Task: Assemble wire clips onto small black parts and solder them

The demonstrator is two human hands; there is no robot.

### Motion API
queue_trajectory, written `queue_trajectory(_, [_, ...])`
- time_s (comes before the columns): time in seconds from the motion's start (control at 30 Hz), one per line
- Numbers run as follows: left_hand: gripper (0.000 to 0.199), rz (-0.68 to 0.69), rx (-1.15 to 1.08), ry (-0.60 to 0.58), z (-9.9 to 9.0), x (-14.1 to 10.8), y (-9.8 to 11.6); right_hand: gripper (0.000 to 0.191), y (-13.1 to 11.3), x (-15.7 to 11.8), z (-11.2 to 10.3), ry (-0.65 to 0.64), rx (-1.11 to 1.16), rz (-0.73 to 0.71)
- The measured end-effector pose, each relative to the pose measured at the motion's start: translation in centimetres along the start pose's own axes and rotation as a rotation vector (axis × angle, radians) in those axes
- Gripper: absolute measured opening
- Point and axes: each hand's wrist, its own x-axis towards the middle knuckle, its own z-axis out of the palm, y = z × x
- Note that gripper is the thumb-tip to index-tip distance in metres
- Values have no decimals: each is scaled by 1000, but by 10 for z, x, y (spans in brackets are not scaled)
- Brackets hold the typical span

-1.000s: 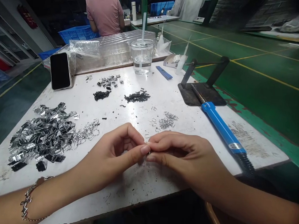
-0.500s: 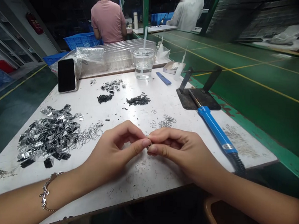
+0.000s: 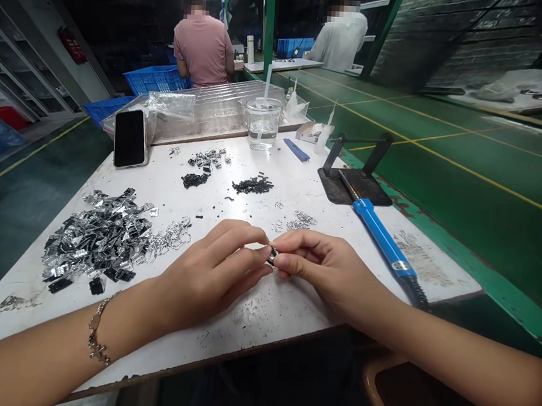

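My left hand and my right hand meet over the front middle of the white table. Between their fingertips is a small black-and-silver metal part, partly covered by the fingers. Both hands are closed in a pinch on it. Left of my left hand lies a large heap of black and silver metal pieces, with thin bent silver wire pieces at its side. Just beyond my right hand is a small pile of silver bits.
A blue soldering iron rests on a black stand at the right. Farther back are small black parts, a cup of water, a blue strip and a phone. Two people sit beyond the table.
The small part now shows more between my fingertips. My left hand has turned, its fingers reaching over further. The view has shifted slightly.
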Motion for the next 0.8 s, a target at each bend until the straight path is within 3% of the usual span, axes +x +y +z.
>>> queue_trajectory(0.33, [20,108,35,-42,1,-1,3,14,3,0,1,-6,-7,-48])
queue_trajectory(0.6, [16,25,-17,-44,0,-3,6,18,2,1,4,5,-66,-47])
queue_trajectory(0.8, [11,4,-17,-93,2,-2,5,17,6,-2,-7,47,-225,-56])
